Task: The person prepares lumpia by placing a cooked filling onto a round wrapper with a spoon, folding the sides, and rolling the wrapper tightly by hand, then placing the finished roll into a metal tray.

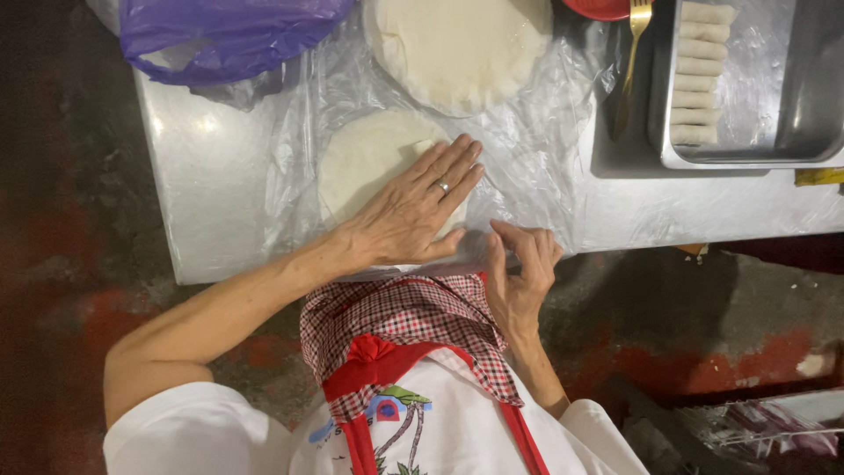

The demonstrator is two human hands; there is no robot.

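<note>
**Mia:** What is in the metal tray [796, 132]?

**Ben:** White rolls [699, 75], stacked in one row at its left end. I count about seven. The rest of the tray is covered with clear plastic.

**Mia:** How many round wrappers are there?

**Ben:** Two piles. A big stack of wrappers [462, 48] sits at the far edge of the tabletop [202, 202]. One flat round wrapper [365, 158] lies nearer, on a clear plastic sheet [527, 149].

**Mia:** What are the hands doing?

**Ben:** The left hand [413, 211] lies flat and open on the near wrapper, fingers spread, pressing down. It grips nothing. It has one ring [443, 186]. The right hand [520, 273] is at the tabletop's near edge, fingers curled, touching the plastic sheet. I cannot tell if it pinches the sheet.

**Mia:** What else is there?

**Ben:** One gold fork [633, 62] beside the tray, one purple plastic bag [220, 35] at the far left corner, and a bit of one red dish [598, 7] at the top.
</note>
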